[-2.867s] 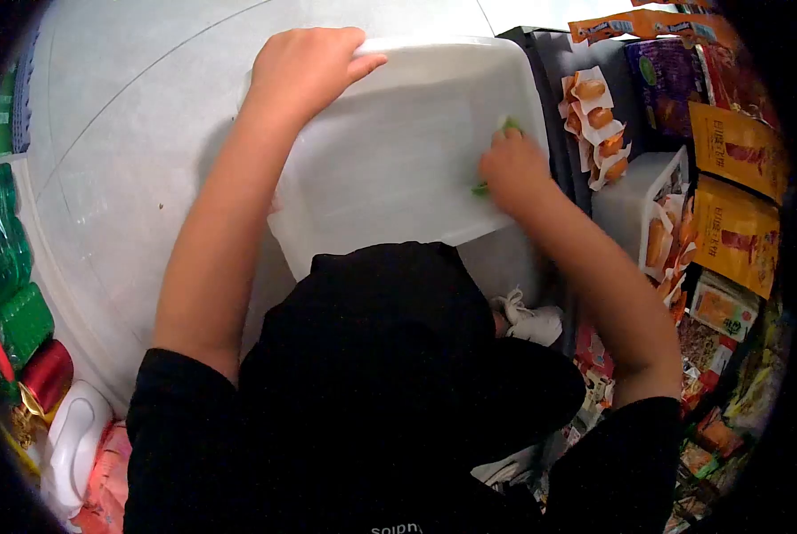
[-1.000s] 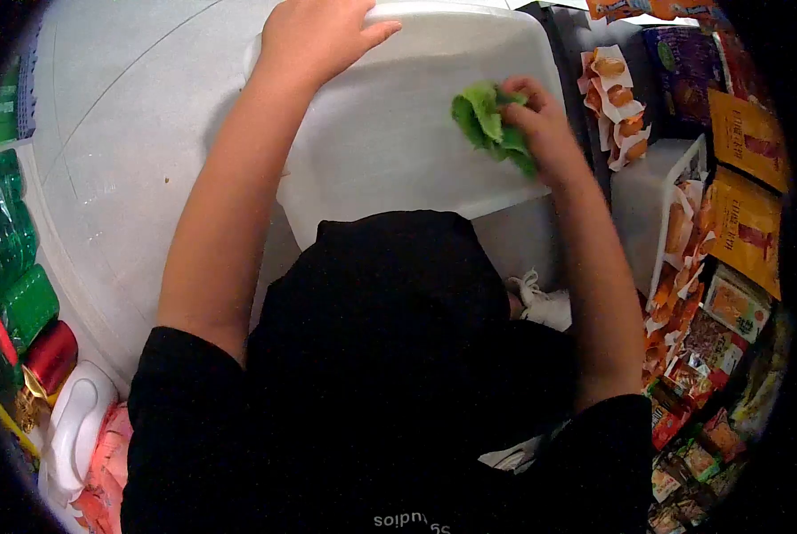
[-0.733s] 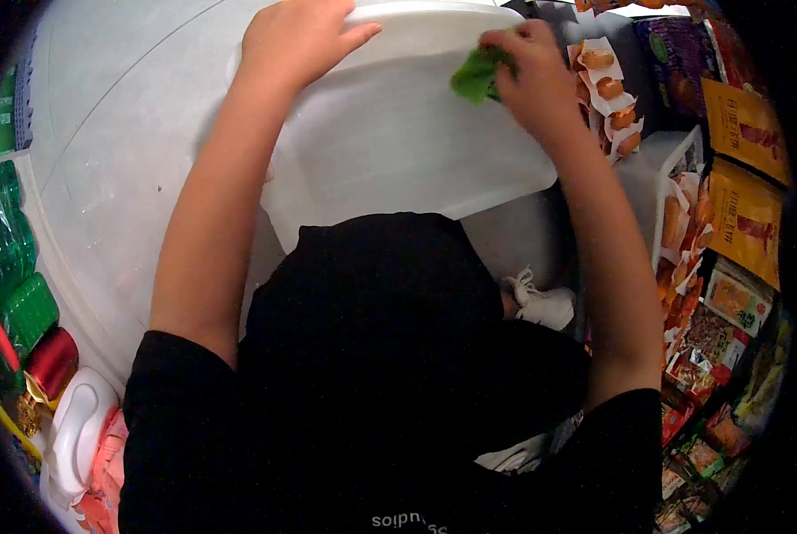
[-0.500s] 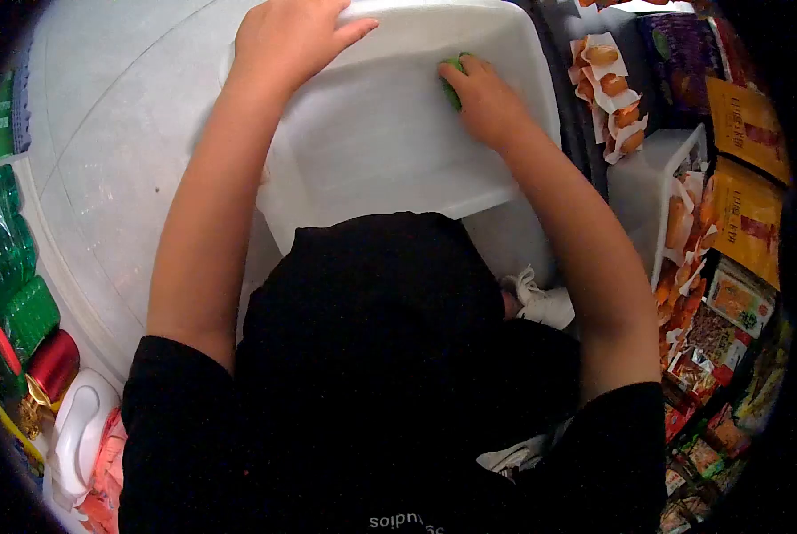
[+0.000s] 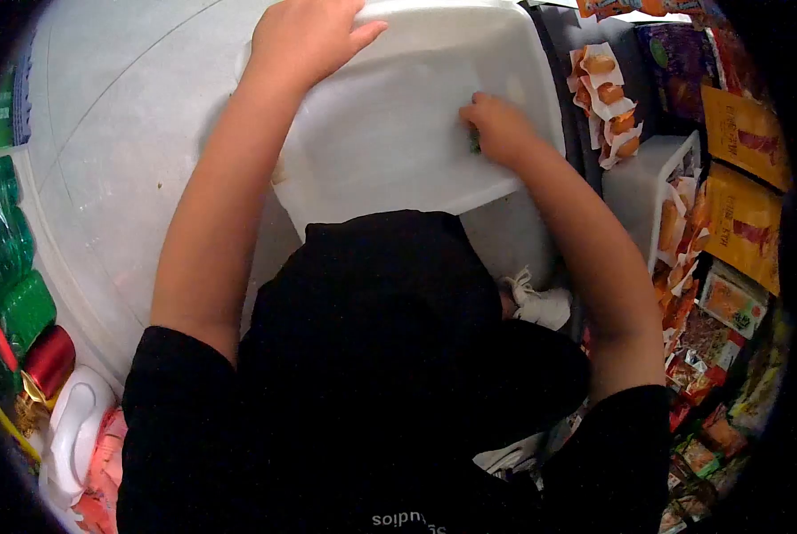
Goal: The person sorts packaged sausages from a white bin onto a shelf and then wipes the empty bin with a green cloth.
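A white plastic tub [image 5: 390, 147] is tilted in front of me, its inside facing up towards me. My left hand [image 5: 305, 43] grips the tub's far left rim, with the thumb along the inner side and the other fingers hidden over the edge. Inside the tub, towards the right, my right hand [image 5: 504, 129] is closed around a green scouring pad [image 5: 474, 140]. Only a small green part of the pad shows under the fingers, against the tub's inner surface.
On the right stand paper-wrapped sausages [image 5: 608, 98], a clear bin [image 5: 648, 169] and yellow packets [image 5: 744, 214]. Green plastic packs [image 5: 2, 227], a red spool [image 5: 49, 360] and a white plastic item [image 5: 76, 418] line the left. A white shoe [image 5: 541, 304] shows below the tub.
My right hand has moved with the green pad towards me and slightly right across the tub's inside. The left hand keeps its place on the rim; the view has shifted slightly.
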Available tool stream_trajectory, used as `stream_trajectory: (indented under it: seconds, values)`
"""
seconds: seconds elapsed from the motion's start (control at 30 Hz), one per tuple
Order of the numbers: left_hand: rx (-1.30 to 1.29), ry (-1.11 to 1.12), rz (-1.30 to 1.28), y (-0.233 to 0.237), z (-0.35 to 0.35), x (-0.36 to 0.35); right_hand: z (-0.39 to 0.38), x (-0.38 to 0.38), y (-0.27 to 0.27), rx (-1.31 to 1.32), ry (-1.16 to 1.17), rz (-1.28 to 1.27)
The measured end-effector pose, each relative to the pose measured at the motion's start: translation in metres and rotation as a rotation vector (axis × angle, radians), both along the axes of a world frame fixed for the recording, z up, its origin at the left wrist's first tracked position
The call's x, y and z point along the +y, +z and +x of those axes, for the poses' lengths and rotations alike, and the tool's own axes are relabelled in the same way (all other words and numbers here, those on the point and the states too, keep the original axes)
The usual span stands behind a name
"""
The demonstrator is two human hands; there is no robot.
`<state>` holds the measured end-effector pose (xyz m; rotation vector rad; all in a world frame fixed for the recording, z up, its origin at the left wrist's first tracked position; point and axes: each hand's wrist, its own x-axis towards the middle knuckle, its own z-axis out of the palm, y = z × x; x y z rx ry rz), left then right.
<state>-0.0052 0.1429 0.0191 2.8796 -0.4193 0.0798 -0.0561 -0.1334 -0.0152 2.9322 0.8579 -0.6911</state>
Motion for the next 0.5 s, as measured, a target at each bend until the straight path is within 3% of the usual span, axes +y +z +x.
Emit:
stream_trajectory:
  seconds: [0.2, 0.27, 0.3, 0.37, 0.47, 0.5]
  values:
    - [-0.016, 0.002, 0.006, 0.005, 0.002, 0.002, 0.024, -0.002, -0.002, -0.180, -0.019, 0.095]
    - [0.038, -0.005, -0.008, 0.006, 0.000, -0.001, 0.034, 0.000, -0.009, -0.424, -0.220, 0.338]
    - [0.043, 0.003, -0.002, 0.006, 0.000, 0.001, 0.040, 0.008, -0.001, -0.416, -0.214, 0.345]
    - [0.009, -0.015, -0.039, 0.005, 0.000, 0.002, 0.057, 0.017, 0.023, -0.656, -0.219, 0.525]
    - [-0.009, -0.021, -0.063, 0.003, 0.000, 0.002, 0.053, 0.047, 0.042, -0.714, -0.268, 0.326]
    - [-0.010, -0.014, -0.065, 0.004, 0.001, 0.001, 0.050, 0.053, 0.036, -0.742, -0.188, 0.324]
